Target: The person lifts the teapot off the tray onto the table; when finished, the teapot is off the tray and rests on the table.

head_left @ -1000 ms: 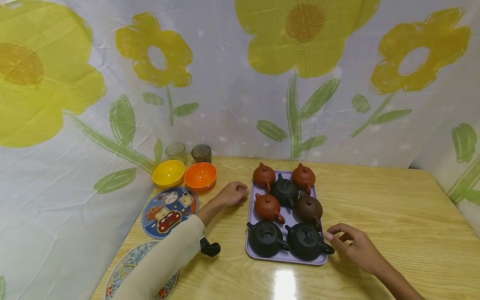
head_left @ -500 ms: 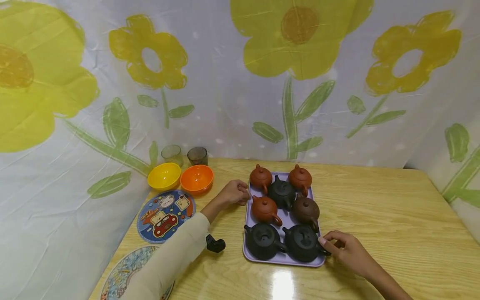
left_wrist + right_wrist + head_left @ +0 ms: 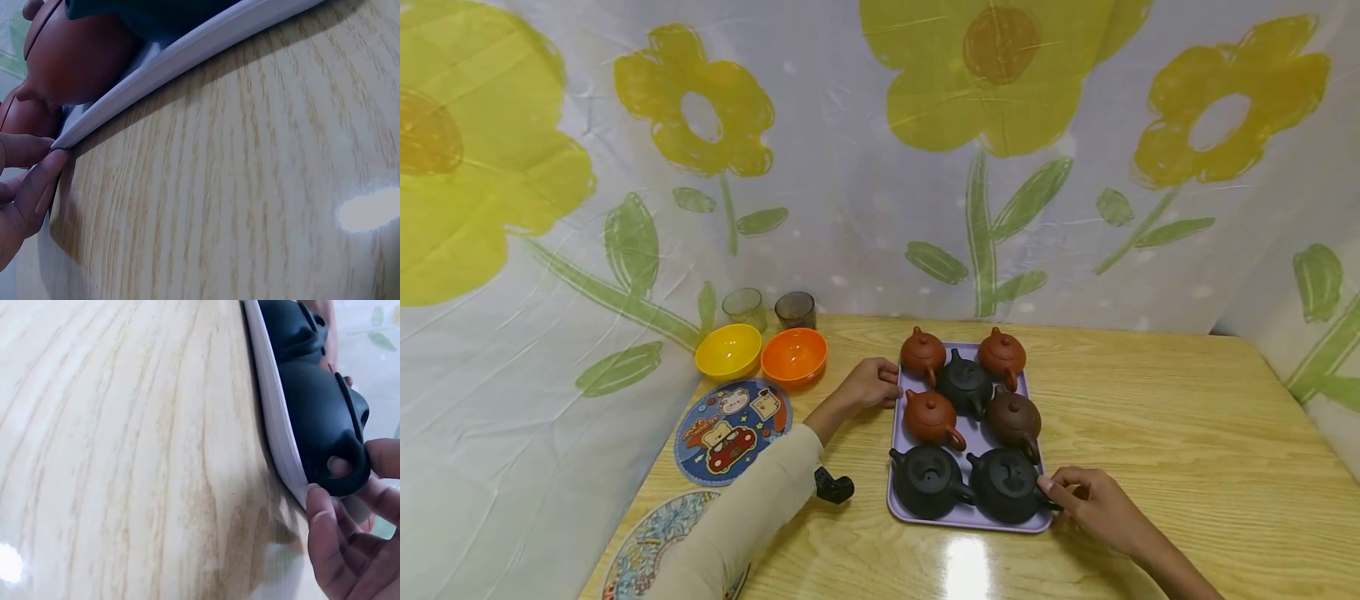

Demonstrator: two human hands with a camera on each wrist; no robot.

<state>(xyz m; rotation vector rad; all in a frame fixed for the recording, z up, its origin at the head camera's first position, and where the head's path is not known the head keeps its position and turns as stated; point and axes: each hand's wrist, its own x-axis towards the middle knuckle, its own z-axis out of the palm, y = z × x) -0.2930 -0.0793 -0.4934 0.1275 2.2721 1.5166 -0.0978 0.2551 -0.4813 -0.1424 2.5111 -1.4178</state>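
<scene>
A purple tray sits on the wooden table and carries several small teapots, red-brown, dark brown and black. My left hand is curled at the tray's far left edge, next to a red-brown teapot. In the left wrist view its fingertips pinch the tray's rim. My right hand grips the tray's near right corner. In the right wrist view its fingers close on the rim right beside the handle of a black teapot.
A yellow bowl, an orange bowl and two glasses stand at the back left. A round cartoon mat and a patterned plate lie near the left edge. A flower-print cloth hangs behind the table.
My right hand has moved left from the bare table to the tray's corner. My left hand has shifted right onto the tray's left edge.
</scene>
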